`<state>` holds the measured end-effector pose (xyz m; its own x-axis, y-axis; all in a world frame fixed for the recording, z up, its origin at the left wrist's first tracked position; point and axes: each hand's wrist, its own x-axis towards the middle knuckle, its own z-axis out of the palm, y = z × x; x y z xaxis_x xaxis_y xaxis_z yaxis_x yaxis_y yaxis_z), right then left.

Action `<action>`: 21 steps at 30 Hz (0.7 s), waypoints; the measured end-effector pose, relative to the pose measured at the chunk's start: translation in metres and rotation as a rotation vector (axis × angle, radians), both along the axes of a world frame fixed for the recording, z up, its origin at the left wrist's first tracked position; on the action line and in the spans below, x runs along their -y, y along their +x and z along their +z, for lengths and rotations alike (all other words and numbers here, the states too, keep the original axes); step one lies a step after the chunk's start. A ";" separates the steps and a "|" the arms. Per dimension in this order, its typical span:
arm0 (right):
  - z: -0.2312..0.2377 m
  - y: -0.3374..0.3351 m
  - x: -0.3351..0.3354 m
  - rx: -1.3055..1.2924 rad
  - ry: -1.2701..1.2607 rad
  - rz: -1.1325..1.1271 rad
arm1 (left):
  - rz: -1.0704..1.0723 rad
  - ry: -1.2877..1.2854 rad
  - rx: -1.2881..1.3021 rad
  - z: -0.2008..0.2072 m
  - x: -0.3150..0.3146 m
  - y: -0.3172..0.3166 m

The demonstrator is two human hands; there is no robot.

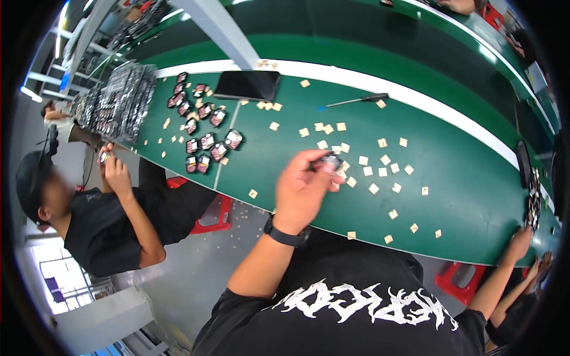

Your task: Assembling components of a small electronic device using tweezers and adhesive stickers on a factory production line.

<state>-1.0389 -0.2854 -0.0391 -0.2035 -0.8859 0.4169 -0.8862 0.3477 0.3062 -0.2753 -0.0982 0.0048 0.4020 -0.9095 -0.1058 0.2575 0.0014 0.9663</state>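
Observation:
My left hand (301,188), with a dark band on its wrist, is closed on a small black part (328,161) with a pale printed face. It holds the part over the green table (285,166), and the fingers cover some of it. Small square cream-coloured pieces (368,171) lie scattered around and beyond this hand. Far to the right, my right hand (520,242) reaches to the near end of a row of small black and silver parts (534,199). Its fingers are too small and hidden to make out.
Several small black packs (208,141) lie on the left, near a black flat tray (247,86). A screwdriver (357,101) lies toward the back edge. Stacked silvery packs (122,98) stand far left. A co-worker (98,213) sits at left; another person's hands (541,265) show at right.

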 end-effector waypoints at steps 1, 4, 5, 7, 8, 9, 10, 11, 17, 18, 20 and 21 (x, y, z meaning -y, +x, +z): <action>0.003 0.001 0.006 0.028 0.036 -0.028 | 0.141 0.022 0.070 0.001 -0.007 0.013; 0.005 0.002 0.018 0.050 0.069 -0.015 | 0.443 0.041 0.265 -0.003 -0.042 0.066; 0.001 0.001 0.024 0.031 0.123 -0.045 | 0.519 0.042 0.313 -0.006 -0.054 0.085; -0.003 0.001 0.035 -0.001 0.166 -0.054 | 0.701 0.071 0.497 -0.009 -0.074 0.123; -0.006 -0.016 0.037 -0.005 0.156 -0.047 | 0.801 0.128 0.542 -0.011 -0.080 0.145; -0.009 -0.051 0.033 -0.036 0.159 -0.034 | 0.852 0.140 0.572 -0.013 -0.081 0.167; -0.012 -0.062 0.041 -0.060 0.169 -0.003 | 0.926 0.127 0.627 -0.017 -0.089 0.194; -0.024 -0.052 0.043 -0.002 0.148 -0.051 | 0.986 0.210 0.683 -0.015 -0.092 0.215; -0.003 -0.019 0.034 0.082 0.021 -0.034 | 0.923 0.685 1.005 -0.052 -0.120 0.334; 0.005 0.006 0.025 0.155 0.047 -0.188 | 0.856 0.765 1.123 -0.037 -0.095 0.316; 0.029 0.079 0.033 0.266 0.031 -0.314 | 0.683 0.801 1.093 -0.023 -0.109 0.325; 0.033 0.086 0.038 0.207 0.087 -0.247 | 0.650 0.663 1.102 -0.036 -0.130 0.351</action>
<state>-0.9531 -0.3233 -0.0064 -0.4888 -0.8296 0.2697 -0.8249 0.5402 0.1665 0.0761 0.0313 -0.0316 0.8726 -0.4439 0.2036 -0.4786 -0.6939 0.5381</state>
